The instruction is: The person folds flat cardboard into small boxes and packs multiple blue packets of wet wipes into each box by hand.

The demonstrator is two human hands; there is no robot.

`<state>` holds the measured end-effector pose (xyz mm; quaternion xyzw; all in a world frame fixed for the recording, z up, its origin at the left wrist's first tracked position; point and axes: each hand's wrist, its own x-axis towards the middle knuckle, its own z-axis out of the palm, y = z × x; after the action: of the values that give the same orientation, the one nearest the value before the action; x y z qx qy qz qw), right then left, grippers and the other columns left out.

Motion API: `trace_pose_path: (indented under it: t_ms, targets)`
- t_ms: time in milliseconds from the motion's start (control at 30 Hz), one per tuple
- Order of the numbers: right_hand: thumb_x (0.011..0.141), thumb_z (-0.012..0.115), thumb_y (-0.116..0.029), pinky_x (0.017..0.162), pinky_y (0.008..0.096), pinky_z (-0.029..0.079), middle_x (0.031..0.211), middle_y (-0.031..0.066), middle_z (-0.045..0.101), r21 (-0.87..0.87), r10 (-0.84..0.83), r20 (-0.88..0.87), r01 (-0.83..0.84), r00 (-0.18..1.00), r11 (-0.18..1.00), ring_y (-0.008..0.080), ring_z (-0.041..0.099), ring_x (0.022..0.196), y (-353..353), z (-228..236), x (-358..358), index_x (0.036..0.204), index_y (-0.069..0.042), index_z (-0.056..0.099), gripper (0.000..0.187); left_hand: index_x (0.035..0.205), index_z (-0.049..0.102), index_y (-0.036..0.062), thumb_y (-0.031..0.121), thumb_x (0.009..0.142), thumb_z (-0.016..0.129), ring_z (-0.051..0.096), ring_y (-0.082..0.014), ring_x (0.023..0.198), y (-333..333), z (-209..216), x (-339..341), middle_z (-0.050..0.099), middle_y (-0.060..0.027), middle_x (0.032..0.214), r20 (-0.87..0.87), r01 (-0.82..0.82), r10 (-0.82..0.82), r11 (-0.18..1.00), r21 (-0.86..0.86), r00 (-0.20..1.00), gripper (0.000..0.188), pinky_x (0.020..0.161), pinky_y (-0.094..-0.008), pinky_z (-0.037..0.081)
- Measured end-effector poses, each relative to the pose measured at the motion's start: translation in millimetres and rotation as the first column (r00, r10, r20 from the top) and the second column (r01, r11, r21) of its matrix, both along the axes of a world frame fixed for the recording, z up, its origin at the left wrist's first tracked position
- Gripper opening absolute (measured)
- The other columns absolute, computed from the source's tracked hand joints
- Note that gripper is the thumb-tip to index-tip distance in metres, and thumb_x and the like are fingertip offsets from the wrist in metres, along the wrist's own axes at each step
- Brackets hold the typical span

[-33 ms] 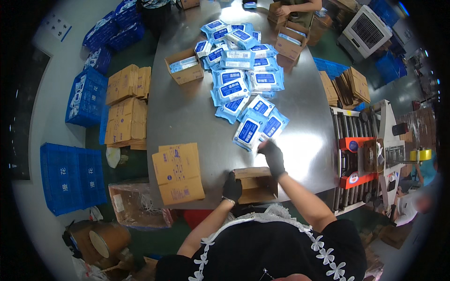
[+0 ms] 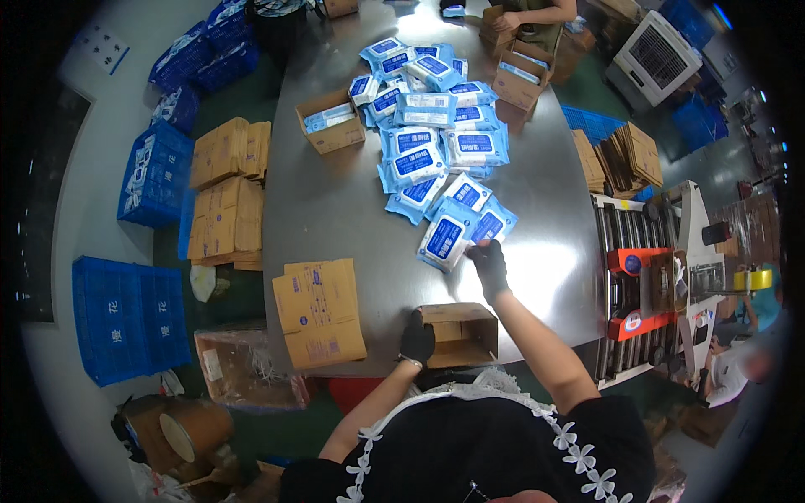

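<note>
My gloved left hand [image 2: 417, 339] grips the left wall of an open cardboard box [image 2: 457, 354] at the table's near edge. The box lies with its opening showing, and the part I can see inside holds nothing. Beyond it, my gloved right hand [image 2: 489, 267] reaches the near end of a blue-and-white pack of wipes [image 2: 492, 221], fingers closed on its edge. Another pack of wipes [image 2: 446, 237] lies just left of those fingers. Behind these, a heap of wipes packs [image 2: 415, 163] stretches up the middle of the metal table [image 2: 377, 243].
Flattened cartons [image 2: 319, 314] lie left of my box. A part-filled carton [image 2: 329, 121] stands farther up on the left; another carton [image 2: 521, 77] is beside a co-worker's arm [image 2: 545, 12]. A roller taping machine [image 2: 641, 285] borders the table's right side. Blue crates [image 2: 130, 314] stand on the left.
My right hand has moved slightly right and forward to the near edge of the right-hand pack. My left hand stays on the box, which has barely shifted.
</note>
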<state>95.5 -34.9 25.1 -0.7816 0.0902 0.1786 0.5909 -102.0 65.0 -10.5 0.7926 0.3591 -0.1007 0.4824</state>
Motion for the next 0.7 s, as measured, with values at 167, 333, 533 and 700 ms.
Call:
trace_pose_path:
  t_ms: [167, 333, 533, 700]
  targets:
    - [0.068, 0.084, -0.014, 0.079, 0.0380, 0.052, 0.100, 0.0114, 0.066, 0.078, -0.193, -0.401, 0.243, 0.895, 0.967, 0.0231, 0.064, 0.088, 66, -122, 34, 0.111, -0.001, 0.058, 0.051, 0.133, 0.046, 0.0063, 0.017, 0.086, 0.048, 0.058, -0.0447, 0.102, -2, -8, -1, 0.060, -0.0277, 0.112, 0.066, -0.001, 0.000, 1.000, 0.015, 0.998, 0.048, 0.087, -0.0498, 0.046]
    - [0.074, 0.081, -0.019, 0.078, 0.0336, 0.052, 0.103, 0.0135, 0.066, 0.484, -0.136, -0.400, 0.335, 0.906, 0.808, 0.0232, 0.065, 0.088, 37, -94, 35, 0.117, 0.005, 0.057, 0.055, 0.128, 0.052, 0.0046, 0.015, 0.086, 0.048, 0.060, -0.0386, 0.106, 12, -26, -8, 0.062, -0.0254, 0.114, 0.140, -0.139, 0.139, 0.990, -0.016, 0.980, 0.043, 0.089, -0.0418, 0.047]
    - [0.071, 0.083, -0.021, 0.079, 0.0339, 0.053, 0.107, 0.0146, 0.066, 0.272, -0.413, -0.395, 0.534, 0.820, 0.801, 0.0263, 0.066, 0.089, -22, -134, 88, 0.115, 0.004, 0.061, 0.055, 0.126, 0.053, 0.0010, 0.010, 0.085, 0.049, 0.059, -0.0340, 0.112, -2, -1, 9, 0.062, -0.0230, 0.117, 0.060, -0.129, 0.134, 0.989, -0.070, 0.989, 0.042, 0.094, -0.0377, 0.045]
    - [0.069, 0.082, -0.019, 0.080, 0.0343, 0.051, 0.102, 0.0136, 0.067, 0.358, -0.277, -0.355, 0.404, 0.893, 0.842, 0.0234, 0.065, 0.088, -6, -99, 109, 0.112, 0.006, 0.062, 0.053, 0.129, 0.049, 0.0021, 0.012, 0.084, 0.050, 0.057, -0.0363, 0.114, -10, 7, 22, 0.060, -0.0213, 0.122, 0.024, -0.096, 0.096, 0.995, 0.006, 0.995, 0.046, 0.096, -0.0399, 0.045]
